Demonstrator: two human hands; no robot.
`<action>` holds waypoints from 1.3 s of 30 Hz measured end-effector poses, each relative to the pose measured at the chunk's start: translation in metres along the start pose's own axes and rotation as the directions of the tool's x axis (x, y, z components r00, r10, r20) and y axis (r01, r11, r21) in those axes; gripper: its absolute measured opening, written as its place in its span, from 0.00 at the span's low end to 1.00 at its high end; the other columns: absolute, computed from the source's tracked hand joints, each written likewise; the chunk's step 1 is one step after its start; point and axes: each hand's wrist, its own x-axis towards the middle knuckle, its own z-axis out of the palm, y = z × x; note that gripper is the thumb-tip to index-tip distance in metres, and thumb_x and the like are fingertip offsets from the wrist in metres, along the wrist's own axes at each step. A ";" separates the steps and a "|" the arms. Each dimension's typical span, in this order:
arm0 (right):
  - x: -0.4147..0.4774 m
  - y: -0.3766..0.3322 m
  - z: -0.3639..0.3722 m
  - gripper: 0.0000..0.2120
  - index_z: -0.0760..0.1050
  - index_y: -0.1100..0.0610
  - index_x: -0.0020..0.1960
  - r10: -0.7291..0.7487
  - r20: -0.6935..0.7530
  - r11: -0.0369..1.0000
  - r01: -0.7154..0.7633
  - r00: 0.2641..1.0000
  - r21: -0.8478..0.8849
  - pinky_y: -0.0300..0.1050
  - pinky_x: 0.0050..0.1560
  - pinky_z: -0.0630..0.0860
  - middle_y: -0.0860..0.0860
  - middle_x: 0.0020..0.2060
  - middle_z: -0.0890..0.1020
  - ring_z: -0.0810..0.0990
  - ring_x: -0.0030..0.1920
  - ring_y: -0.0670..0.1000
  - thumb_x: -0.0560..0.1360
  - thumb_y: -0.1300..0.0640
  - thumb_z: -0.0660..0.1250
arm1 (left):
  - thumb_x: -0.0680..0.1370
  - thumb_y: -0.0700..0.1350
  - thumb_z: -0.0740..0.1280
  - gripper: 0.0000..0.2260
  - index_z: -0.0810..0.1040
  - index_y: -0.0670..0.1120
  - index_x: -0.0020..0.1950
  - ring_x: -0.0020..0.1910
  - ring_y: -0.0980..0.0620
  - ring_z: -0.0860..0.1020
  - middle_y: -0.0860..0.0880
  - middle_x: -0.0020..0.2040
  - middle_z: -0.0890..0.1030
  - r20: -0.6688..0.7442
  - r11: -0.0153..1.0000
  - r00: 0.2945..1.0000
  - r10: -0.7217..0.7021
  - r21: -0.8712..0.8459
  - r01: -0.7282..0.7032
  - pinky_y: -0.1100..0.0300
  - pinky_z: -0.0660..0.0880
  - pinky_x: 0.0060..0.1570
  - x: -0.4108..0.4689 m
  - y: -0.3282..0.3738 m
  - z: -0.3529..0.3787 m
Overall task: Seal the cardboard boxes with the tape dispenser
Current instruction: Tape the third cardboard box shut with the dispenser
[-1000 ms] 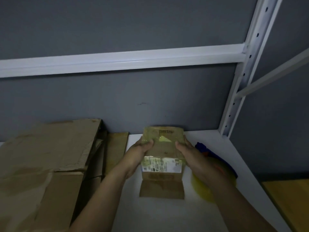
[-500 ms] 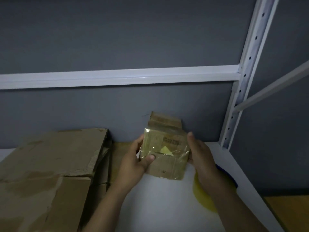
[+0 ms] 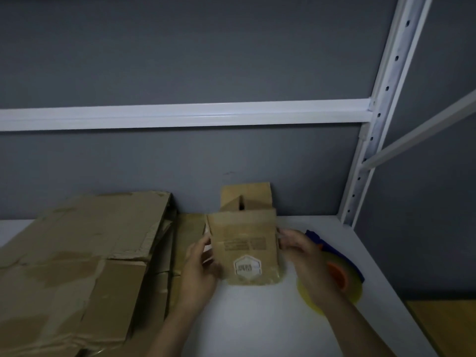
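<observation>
Two hands, one item. Left hand [image 3: 198, 266] grips the left side of a small brown cardboard box [image 3: 244, 243]; right hand [image 3: 301, 253] pinches its right edge, and the fingertips behind the box are hidden. Blue and orange tape dispenser with yellow roll [image 3: 337, 276] lies just right, half covered by the right wrist. White shelf board [image 3: 257, 318] lies beneath; whether the box touches it is unclear. Large flattened brown cartons [image 3: 77, 240] lie left, grey wall [image 3: 180, 60] far. Box turned since the earlier frame: barcode face now up.

White shelf board [image 3: 257, 320] sits under the right hand [image 3: 306, 256], with plain grey wall [image 3: 180, 47] behind. There's a white crossbeam [image 3: 180, 115] way above it, a holey upright post [image 3: 383, 99] up to its right, and some yellowish wood surface [image 3: 448, 328] down to its right.
</observation>
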 end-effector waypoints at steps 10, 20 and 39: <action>0.020 -0.025 -0.007 0.30 0.68 0.44 0.67 0.077 0.215 0.990 -0.048 0.974 -0.134 0.52 0.61 0.75 0.45 0.62 0.75 0.76 0.60 0.49 0.68 0.46 0.76 | 0.63 0.76 0.66 0.45 0.64 0.55 0.74 0.68 0.53 0.71 0.56 0.68 0.70 0.272 0.976 0.951 -0.144 0.200 0.090 0.55 0.72 0.62 0.036 0.063 -0.020; 0.035 -0.032 -0.010 0.43 0.47 0.36 0.76 0.010 0.387 0.621 0.297 0.922 -0.725 0.46 0.66 0.68 0.38 0.75 0.46 0.60 0.72 0.49 0.70 0.36 0.69 | 0.78 0.58 0.65 0.38 0.38 0.62 0.74 0.55 0.53 0.79 0.48 0.66 0.76 0.307 0.794 0.939 0.155 0.528 -0.303 0.56 0.76 0.55 0.039 0.056 -0.008; 0.017 -0.012 -0.042 0.35 0.63 0.31 0.63 -0.123 0.363 0.931 0.233 0.924 -0.279 0.47 0.61 0.75 0.37 0.61 0.75 0.73 0.64 0.44 0.64 0.48 0.78 | 0.61 0.65 0.76 0.48 0.53 0.64 0.74 0.64 0.59 0.75 0.55 0.74 0.64 0.489 0.994 0.865 0.109 -0.050 -0.097 0.65 0.74 0.58 0.019 0.037 -0.041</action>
